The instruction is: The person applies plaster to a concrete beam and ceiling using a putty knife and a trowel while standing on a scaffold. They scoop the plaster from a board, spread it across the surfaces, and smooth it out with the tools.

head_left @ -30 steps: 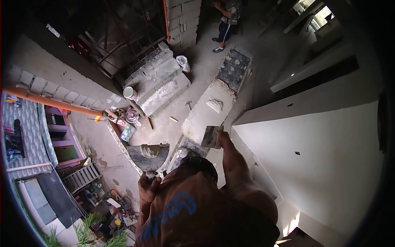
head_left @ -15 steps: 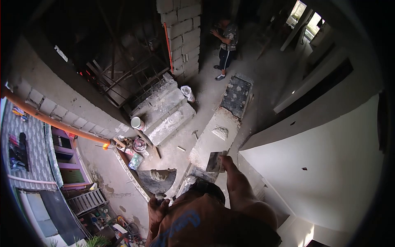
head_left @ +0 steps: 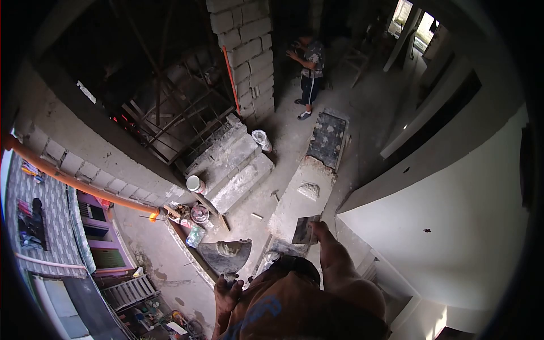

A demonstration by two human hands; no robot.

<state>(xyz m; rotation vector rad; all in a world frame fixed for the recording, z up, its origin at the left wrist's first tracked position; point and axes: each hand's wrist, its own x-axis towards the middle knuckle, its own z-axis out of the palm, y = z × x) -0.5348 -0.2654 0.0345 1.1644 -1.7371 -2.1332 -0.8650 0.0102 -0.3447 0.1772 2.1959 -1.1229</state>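
Note:
My right hand (head_left: 320, 228) is closed round the handle of a flat rectangular steel trowel (head_left: 303, 231), held out over the near end of a pale plank platform (head_left: 289, 207). A small heap of light, mortar-like material (head_left: 309, 191) lies further along that platform. Low at my left side, my left hand (head_left: 228, 296) has its fingers curled round a small greyish lump (head_left: 230, 276) whose kind I cannot tell. Just beyond it sits a dark curved sheet (head_left: 235, 262) with a greyish clump (head_left: 228, 248) on top.
A person (head_left: 309, 73) stands at the back near a block column (head_left: 243, 51). Concrete steps (head_left: 232, 170) lie left of the platform, with a white bucket (head_left: 194, 184), a sack (head_left: 260, 140) and a hammer (head_left: 275, 195) nearby. A curved white wall (head_left: 436, 209) rises at right.
The whole view has shifted, so the scene sits slightly further right and lower. My right hand still grips the trowel, and my left hand remains curled at my side.

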